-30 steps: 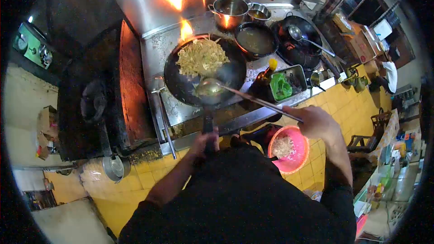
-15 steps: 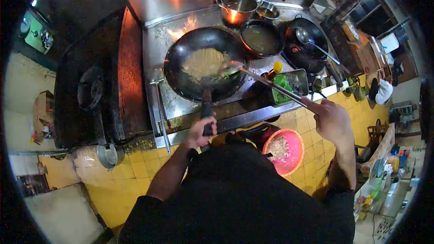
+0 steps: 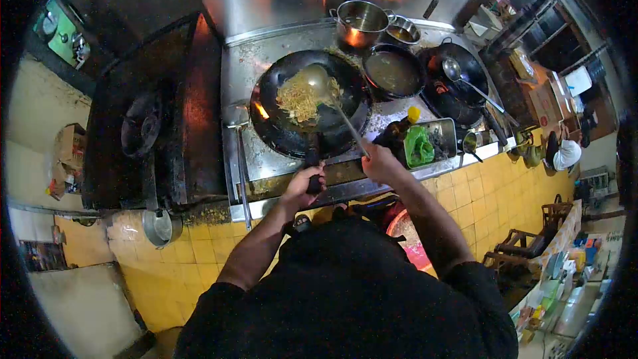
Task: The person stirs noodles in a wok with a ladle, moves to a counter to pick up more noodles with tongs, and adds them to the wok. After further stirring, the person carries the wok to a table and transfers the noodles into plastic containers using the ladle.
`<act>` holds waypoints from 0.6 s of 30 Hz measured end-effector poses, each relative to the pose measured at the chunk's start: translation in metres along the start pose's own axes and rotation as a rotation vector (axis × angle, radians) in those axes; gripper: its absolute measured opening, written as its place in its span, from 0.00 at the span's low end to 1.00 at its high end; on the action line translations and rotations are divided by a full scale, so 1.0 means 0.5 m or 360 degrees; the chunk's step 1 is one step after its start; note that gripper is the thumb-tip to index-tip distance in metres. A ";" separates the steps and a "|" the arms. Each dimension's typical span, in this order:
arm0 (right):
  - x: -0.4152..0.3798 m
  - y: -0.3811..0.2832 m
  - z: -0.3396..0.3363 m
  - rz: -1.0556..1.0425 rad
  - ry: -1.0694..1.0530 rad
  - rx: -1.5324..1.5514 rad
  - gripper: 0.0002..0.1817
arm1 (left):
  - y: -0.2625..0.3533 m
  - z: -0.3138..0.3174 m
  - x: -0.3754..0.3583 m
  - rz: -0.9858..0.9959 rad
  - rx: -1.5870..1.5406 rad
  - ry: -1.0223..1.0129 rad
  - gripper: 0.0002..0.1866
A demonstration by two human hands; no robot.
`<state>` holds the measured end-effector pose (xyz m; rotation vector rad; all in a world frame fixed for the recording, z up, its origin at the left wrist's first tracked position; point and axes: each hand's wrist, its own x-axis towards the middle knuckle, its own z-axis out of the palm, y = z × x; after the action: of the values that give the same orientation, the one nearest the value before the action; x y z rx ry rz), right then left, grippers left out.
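Noodles [image 3: 302, 96] sit heaped in the middle of a big black wok [image 3: 309, 103] on the steel range [image 3: 266, 159], a lick of flame showing at the wok's left rim. Left hand [image 3: 306, 186] is wrapped tight round the wok handle at the near edge of the range, likely to steady the pan against the pushing. Right hand [image 3: 382, 163] is closed on the far end of a long ladle [image 3: 319, 83]; the bowl of it lies on top of the noodle heap. Long shaft keeps the fingers back from the heat, seemingly.

Behind the wok: a steel pot [image 3: 362, 23] with a smaller bowl beside it, placed within reach. To the right, a second dark pan [image 3: 392, 70] with liquid, then another wok [image 3: 458, 73] with a spare ladle resting in it. Just beside the right hand, a metal tray [image 3: 442, 139] holds a green bag [image 3: 419, 146]; a yellow-capped bottle [image 3: 399, 129] stands touching its left side. A pink tub [image 3: 409, 242] on the yellow tiled floor is mostly hidden by the forearm. Another person's white top shows far right.
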<state>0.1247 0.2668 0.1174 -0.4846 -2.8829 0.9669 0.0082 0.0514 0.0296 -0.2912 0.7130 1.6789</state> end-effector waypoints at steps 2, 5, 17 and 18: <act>-0.015 0.012 -0.054 0.0126 -0.0242 0.0082 0.10 | 0.004 0.002 -0.003 0.0031 0.0076 0.0011 0.16; -0.016 0.001 -0.179 0.0609 -0.0660 0.0350 0.14 | 0.001 -0.011 0.004 0.0047 0.0094 -0.0005 0.15; -0.056 0.031 -0.173 0.0533 -0.0445 0.0160 0.30 | 0.021 -0.006 -0.046 0.0044 0.0091 -0.0076 0.08; -0.053 0.030 -0.144 0.0362 -0.0228 -0.0129 0.30 | 0.026 0.006 -0.070 0.0075 0.0058 -0.0079 0.08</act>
<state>0.1654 0.3113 0.1672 -0.7957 -3.0550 0.9514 0.0049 0.0244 0.0552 -0.2077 0.7176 1.7104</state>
